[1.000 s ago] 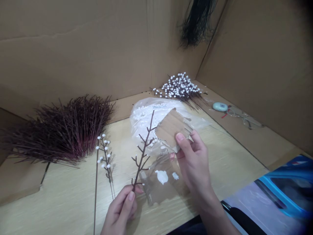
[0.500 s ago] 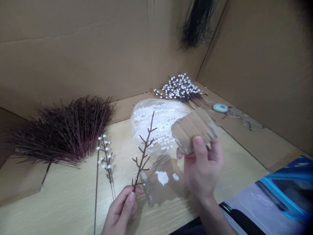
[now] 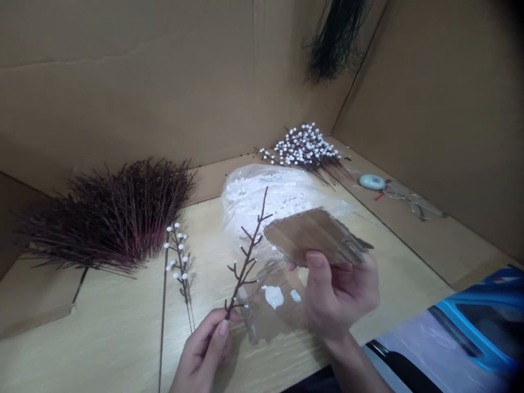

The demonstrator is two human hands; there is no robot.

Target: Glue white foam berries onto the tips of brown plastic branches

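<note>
My left hand [image 3: 208,346] is closed on the lower end of a dark brown artificial twig [image 3: 248,259], which leans up and to the right. Small white dabs show on several of its side tips. In my right hand [image 3: 341,295] is a torn piece of cardboard [image 3: 315,234], tilted beside the twig, thumb on its near edge. Below it, another cardboard piece [image 3: 262,325] lies on the table with two white blobs of glue [image 3: 273,296]. Behind the twig sits a clear plastic bag [image 3: 245,191] of small white balls. Left of the twig lies a twig with white berries [image 3: 179,256].
A big pile of bare dark twigs [image 3: 123,213] lies at the left. White-berried stems [image 3: 305,144] are heaped in the back corner. Cardboard walls [image 3: 164,82] enclose the table. A pale blue oval object [image 3: 371,182] and glasses [image 3: 415,204] lie at right; dark strands [image 3: 338,43] hang above.
The cardboard in my right hand has come lower and to the left, tipping flatter and closer to the twig. My left hand still holds the twig in nearly the same place.
</note>
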